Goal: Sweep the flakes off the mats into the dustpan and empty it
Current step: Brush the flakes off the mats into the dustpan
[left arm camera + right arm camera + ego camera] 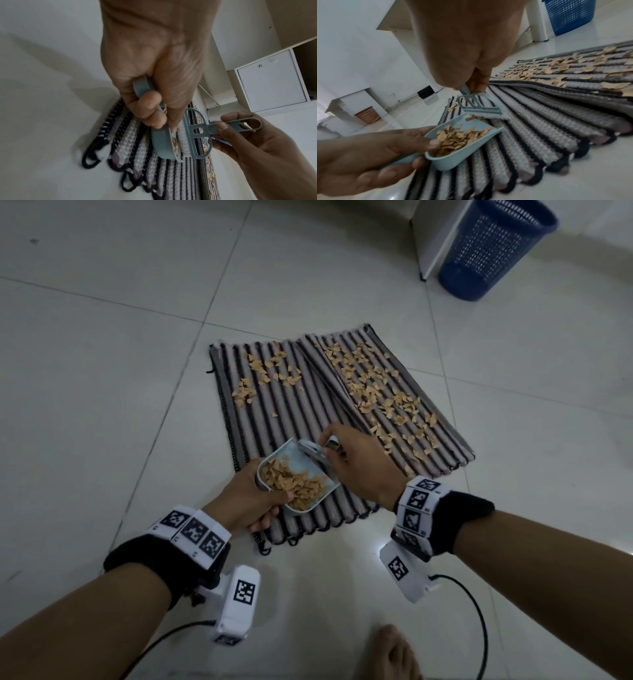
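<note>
Right hand [359, 463]: thumb and fingers pinched round the flat looped handle of the small brush [479, 106], bristles down on the near mat [260, 405] right at the dustpan's open lip. Left hand [250, 501]: fingers curled under and round the dustpan [458, 147] handle, thumb tip lying over the rear wall onto the flakes [298, 484] inside. The pan sits on the near end of that mat, already carrying a good heap (piled toward the handle end). Many flakes remain: a scatter on the far part of the near mat, a denser spread on the second mat [394, 392], which overlaps the first on its right edge. Blue basket [493, 248] stands well apart on the tiled floor [102, 371], beyond the mats. Risks, as judged: the pan is fairly loaded, so tilting the lip downward on lifting would spill flakes back out; a brisk stroke could flick light flakes past the lip or over the side walls; ribbed weave may trap pieces. Orientation: the pan's long axis runs handle-to-lip, handle toward the person, mouth pointing away and slightly right, toward the brush.
</note>
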